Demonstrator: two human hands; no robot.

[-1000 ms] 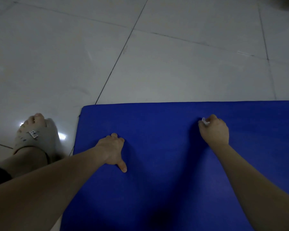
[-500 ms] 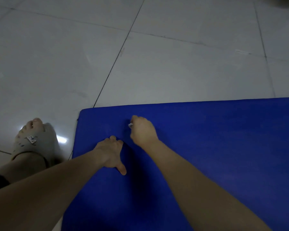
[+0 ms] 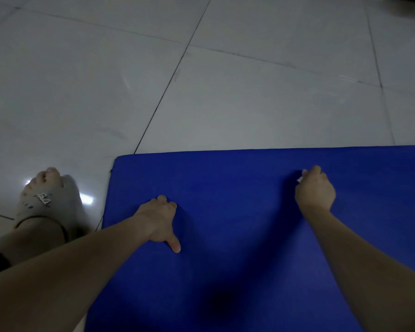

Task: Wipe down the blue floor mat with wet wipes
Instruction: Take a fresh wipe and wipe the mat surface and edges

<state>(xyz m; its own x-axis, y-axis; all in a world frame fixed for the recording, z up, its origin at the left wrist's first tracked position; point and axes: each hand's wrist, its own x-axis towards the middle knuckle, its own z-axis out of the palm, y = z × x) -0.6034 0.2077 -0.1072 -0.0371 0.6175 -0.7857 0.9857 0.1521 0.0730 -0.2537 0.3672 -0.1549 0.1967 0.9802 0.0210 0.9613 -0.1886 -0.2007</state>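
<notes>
Since half a second ago I see the right hand swung back to the right, away from the left hand, which stayed put. Head view: right fingers bunched round a white wipe, pressing it on the mat near its far edge. Left hand propped on the mat, thumb splayed, holding nothing. The mat lies on the tile floor, with a slippered foot left of it.

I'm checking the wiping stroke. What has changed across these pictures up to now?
The right hand, gripping the wet wipe, swept left across the blue mat to beside the left hand, then back right to about where it started. The left hand stayed braced on the mat; the slippered foot stayed put.
</notes>
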